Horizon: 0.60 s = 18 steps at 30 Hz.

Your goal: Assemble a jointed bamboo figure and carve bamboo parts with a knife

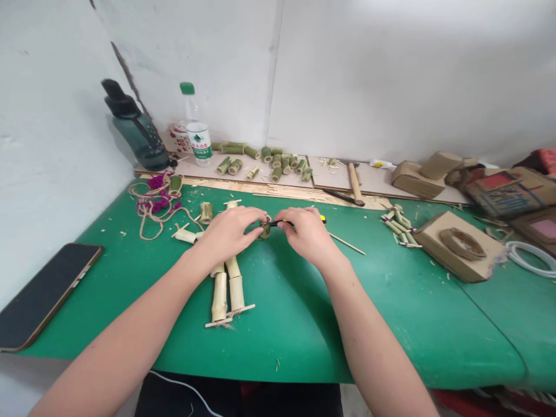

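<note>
Near the middle of the green table, my left hand (pixel 232 227) is closed on a short bamboo piece (pixel 265 229). Beside it, my right hand (pixel 307 231) grips a slim black tool (pixel 273 223) whose yellow end (pixel 323 219) shows past the hand; its tip meets the bamboo piece. Partly under my left hand and wrist lies a jointed bamboo figure (pixel 220 295), its two legs towards me, with thin sticks across their ends. A short bamboo tube (pixel 206 212) stands just behind my left hand. To the right of my right hand lies a thin stick (pixel 347 243).
At the left are a phone (pixel 52 292), twine with purple yarn (pixel 158 202), a dark bottle (pixel 139 136) and a water bottle (pixel 200 139). Cut bamboo pieces (pixel 285 165) and a hammer (pixel 355 184) lie at the back. Small bamboo bits (pixel 402 226) and a cardboard block (pixel 463 246) are right.
</note>
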### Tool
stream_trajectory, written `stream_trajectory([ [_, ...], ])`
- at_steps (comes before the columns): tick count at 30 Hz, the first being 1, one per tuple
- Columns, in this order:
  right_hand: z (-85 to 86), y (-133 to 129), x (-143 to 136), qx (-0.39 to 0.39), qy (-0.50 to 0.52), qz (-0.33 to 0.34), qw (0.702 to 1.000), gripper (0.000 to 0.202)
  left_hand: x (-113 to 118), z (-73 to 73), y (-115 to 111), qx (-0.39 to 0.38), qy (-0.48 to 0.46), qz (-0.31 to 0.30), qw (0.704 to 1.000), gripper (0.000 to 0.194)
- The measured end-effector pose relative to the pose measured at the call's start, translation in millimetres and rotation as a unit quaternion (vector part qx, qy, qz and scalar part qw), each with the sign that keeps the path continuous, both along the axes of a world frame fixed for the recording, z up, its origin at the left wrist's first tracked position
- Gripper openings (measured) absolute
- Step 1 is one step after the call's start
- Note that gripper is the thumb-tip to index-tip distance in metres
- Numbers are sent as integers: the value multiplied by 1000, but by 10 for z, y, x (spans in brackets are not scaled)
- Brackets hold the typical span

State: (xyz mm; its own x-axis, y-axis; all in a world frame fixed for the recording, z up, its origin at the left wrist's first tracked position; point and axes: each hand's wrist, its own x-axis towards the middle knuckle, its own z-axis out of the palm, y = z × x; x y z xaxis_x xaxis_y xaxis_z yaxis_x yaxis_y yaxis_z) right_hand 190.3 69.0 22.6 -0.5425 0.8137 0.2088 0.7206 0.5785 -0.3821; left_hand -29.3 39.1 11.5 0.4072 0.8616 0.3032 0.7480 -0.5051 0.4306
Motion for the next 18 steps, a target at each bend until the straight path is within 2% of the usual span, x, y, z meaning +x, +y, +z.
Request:
stream_trajectory([
  [18, -58, 48, 27, -34, 30, 16, 999, 27, 23, -21, -15, 33, -3, -13, 999, 21],
])
